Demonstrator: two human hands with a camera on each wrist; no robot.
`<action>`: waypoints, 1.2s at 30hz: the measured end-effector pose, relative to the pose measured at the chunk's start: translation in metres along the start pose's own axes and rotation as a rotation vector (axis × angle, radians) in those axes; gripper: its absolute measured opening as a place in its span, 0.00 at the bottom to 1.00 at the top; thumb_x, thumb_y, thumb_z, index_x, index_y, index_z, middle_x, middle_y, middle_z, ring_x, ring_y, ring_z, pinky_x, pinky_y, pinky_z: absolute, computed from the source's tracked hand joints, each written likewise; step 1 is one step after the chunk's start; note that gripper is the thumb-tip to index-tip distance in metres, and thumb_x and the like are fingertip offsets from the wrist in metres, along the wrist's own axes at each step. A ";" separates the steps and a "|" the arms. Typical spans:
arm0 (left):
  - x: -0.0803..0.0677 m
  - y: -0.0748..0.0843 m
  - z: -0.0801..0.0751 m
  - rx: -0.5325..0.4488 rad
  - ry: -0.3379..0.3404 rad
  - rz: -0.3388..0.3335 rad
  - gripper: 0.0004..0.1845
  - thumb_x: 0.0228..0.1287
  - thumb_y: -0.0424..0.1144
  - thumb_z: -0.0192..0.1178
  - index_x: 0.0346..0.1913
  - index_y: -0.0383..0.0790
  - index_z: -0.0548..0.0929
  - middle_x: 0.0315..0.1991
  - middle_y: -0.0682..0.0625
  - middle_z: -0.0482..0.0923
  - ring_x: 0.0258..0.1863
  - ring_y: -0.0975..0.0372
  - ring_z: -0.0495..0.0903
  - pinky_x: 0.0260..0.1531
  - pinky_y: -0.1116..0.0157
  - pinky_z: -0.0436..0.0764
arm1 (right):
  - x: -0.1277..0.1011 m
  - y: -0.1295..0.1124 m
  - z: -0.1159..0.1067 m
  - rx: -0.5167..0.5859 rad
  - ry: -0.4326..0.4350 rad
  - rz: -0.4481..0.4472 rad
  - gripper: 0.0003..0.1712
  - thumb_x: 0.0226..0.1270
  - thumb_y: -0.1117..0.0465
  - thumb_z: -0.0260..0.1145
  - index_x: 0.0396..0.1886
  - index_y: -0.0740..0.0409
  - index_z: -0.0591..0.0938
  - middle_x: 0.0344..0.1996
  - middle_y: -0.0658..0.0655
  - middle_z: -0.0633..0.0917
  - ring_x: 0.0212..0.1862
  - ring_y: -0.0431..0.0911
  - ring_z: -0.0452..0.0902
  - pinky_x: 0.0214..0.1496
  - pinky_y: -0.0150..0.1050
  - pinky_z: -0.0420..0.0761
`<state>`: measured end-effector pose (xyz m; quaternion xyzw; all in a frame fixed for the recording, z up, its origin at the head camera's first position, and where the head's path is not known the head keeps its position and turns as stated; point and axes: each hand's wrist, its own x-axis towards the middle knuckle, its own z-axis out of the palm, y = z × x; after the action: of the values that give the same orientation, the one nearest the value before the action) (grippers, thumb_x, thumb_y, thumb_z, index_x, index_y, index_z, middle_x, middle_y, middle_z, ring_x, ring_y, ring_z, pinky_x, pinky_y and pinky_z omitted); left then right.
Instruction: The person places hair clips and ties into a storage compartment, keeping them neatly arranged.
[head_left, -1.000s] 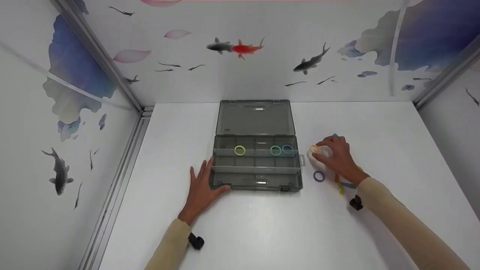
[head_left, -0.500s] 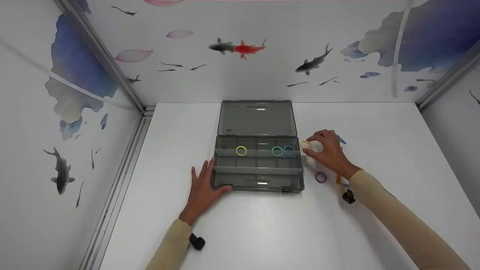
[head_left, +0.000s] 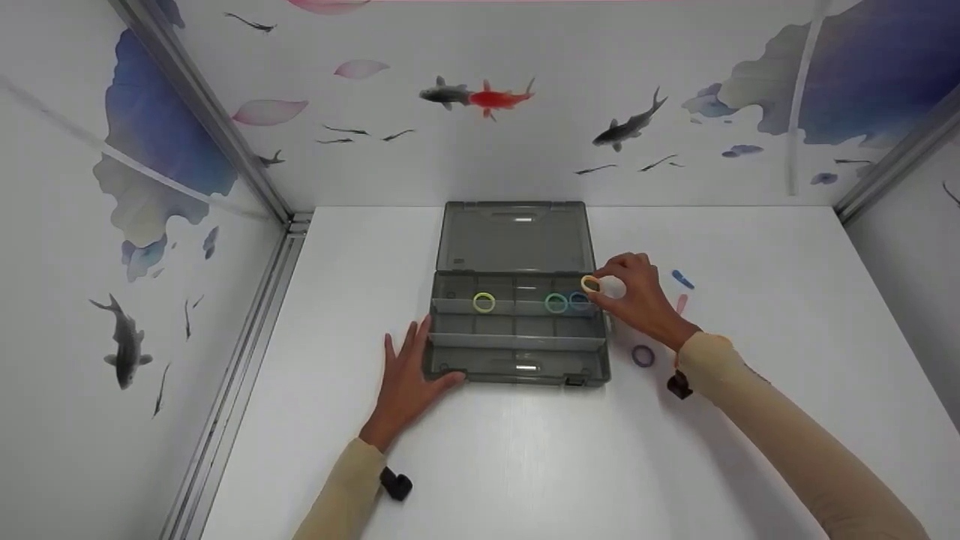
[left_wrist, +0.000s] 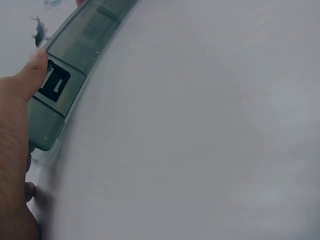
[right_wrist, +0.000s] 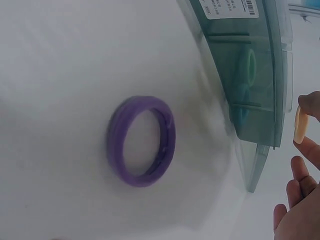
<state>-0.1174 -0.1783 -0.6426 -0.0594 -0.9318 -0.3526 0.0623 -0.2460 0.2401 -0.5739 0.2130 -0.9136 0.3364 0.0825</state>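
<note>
Right hand (head_left: 637,304) now over box (head_left: 517,352) corner, pinching orange ring (head_left: 590,283), purple ring (head_left: 643,355) beside, left hand (head_left: 405,375) flat.

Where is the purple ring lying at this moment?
In the head view, the purple ring lies on the white table, right of the grey box, just beside the right hand's wrist.

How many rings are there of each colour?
Yellow ring: 1
Green ring: 1
Blue ring: 1
Orange ring, pinched by the right hand: 1
Purple ring on the table: 1
Total: 5 rings
</note>
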 end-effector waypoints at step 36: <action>0.000 -0.001 0.000 0.006 -0.022 -0.007 0.61 0.50 0.78 0.63 0.81 0.69 0.41 0.81 0.41 0.49 0.80 0.40 0.38 0.74 0.37 0.42 | 0.030 -0.029 0.031 0.014 -0.121 -0.133 0.16 0.63 0.51 0.76 0.47 0.53 0.88 0.51 0.58 0.78 0.54 0.53 0.66 0.58 0.59 0.61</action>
<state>-0.1174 -0.1790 -0.6437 -0.0600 -0.9336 -0.3495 0.0512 -0.2596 0.1901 -0.5716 0.2937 -0.8984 0.3231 0.0476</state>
